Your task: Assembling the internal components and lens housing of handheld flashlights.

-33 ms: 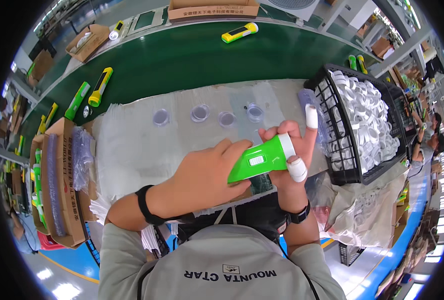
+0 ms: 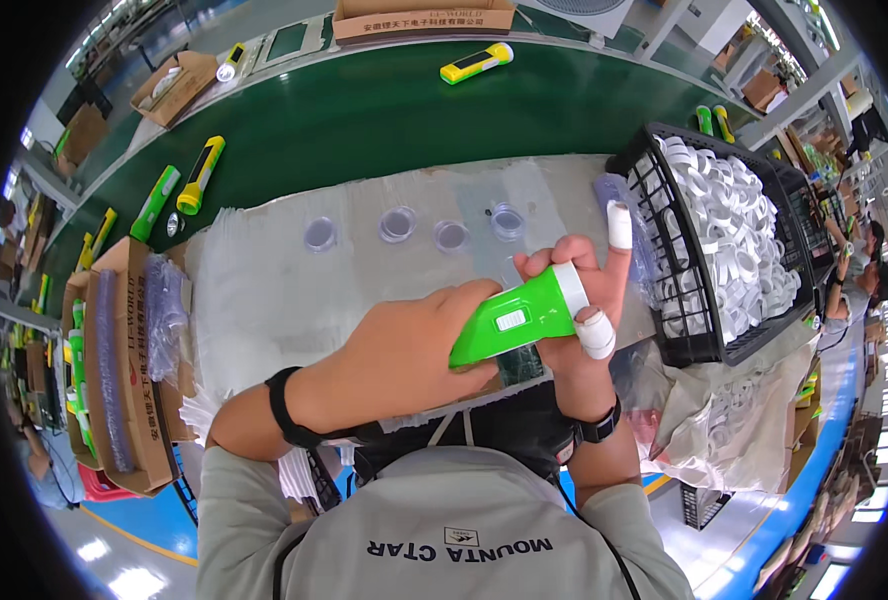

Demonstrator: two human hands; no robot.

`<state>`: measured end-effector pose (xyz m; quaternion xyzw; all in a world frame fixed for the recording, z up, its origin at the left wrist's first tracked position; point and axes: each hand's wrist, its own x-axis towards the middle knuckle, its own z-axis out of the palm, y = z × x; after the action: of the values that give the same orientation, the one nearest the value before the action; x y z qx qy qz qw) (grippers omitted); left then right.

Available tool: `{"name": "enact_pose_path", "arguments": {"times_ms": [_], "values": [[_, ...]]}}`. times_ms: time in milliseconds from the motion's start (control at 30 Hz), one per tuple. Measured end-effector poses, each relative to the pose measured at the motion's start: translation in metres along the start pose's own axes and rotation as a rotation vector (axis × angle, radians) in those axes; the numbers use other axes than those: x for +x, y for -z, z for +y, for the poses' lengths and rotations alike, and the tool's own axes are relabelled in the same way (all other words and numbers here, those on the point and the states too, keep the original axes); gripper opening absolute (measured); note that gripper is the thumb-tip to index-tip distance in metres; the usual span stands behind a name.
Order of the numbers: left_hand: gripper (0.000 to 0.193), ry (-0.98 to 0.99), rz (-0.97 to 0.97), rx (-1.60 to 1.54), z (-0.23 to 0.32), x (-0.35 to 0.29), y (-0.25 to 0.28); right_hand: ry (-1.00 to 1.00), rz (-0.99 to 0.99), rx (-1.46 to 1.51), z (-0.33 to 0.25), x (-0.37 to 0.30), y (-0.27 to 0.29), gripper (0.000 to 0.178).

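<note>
A green flashlight (image 2: 524, 315) with a white head ring and a white switch is held at a tilt over the work surface. My left hand (image 2: 414, 340) wraps round its narrow body from the left. At the head end, my right hand (image 2: 584, 300) holds the white ring, with its middle fingers curled behind. White tape covers the thumb and the raised index finger. Just beyond my hands, several clear round lenses (image 2: 398, 225) lie in a loose row on the covered board (image 2: 264, 310). Part of one more clear lens shows behind the flashlight's head.
A black crate (image 2: 689, 345) of white rings stands at the right. On the left sits a cardboard box (image 2: 144, 410) with green flashlights and bubble wrap. Several flashlights lie along the green belt (image 2: 344, 120), including a yellow one (image 2: 477, 63) at the far side.
</note>
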<state>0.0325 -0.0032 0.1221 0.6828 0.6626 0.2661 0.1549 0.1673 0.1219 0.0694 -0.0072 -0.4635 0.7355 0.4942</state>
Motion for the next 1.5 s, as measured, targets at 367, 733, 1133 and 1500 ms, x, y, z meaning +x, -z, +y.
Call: {"name": "enact_pose_path", "arguments": {"times_ms": [367, 733, 1133, 1500], "values": [[0.056, 0.584, -0.308, -1.106, 0.009, -0.004, -0.015, -0.104, 0.237, 0.147, -0.006, 0.0, 0.008, 0.079], [0.056, 0.686, 0.238, -0.942, -0.106, 0.15, -0.032, -0.083, 0.18, -0.121, -0.071, -0.094, 0.088, 0.063], [0.048, -0.124, -0.548, -0.773, -0.021, 0.09, 0.049, 0.032, -0.956, -0.005, -0.22, -0.126, 0.118, 0.028], [0.029, -0.358, -0.833, -0.449, 0.158, -0.155, 0.113, 0.132, -1.502, -0.161, -0.266, -0.093, 0.137, 0.017]]}}
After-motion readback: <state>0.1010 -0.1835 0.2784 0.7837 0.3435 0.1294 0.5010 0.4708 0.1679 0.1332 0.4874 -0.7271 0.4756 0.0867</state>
